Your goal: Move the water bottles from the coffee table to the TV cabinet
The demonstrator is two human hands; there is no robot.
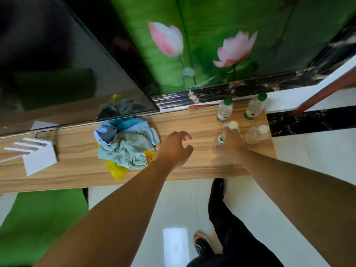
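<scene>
My right hand [230,146] is wrapped around a clear water bottle with a white cap [232,125], holding it upright on, or just above, the wooden top of the TV cabinet [192,122]; I cannot tell whether its base is touching. The bottle's label shows a green patch, but no writing can be read. My left hand [176,148] hovers just to the left over bare wood, fingers spread and curled, holding nothing.

Moving outward, a second white-capped bottle [257,133] stands just beside my right hand, nearer the cabinet's right end. Behind these two, close to the wall, stand two green-capped bottles [225,109], the other [255,106] to its right. Their labels have green bands; the print is too small and blurred to read.

Further left on the cabinet lies a crumpled pile of cloth [127,143] in pale blue and grey, over a yellow plastic bag [116,169] with blurred orange print. Beyond that sits a white rack [36,153], beneath the edge of a dark TV screen [57,64].

I judge the task well advanced: three bottles already stand on the cabinet and a fourth is being set down. The coffee table is not in view, so I cannot say whether any bottles remain there.
</scene>
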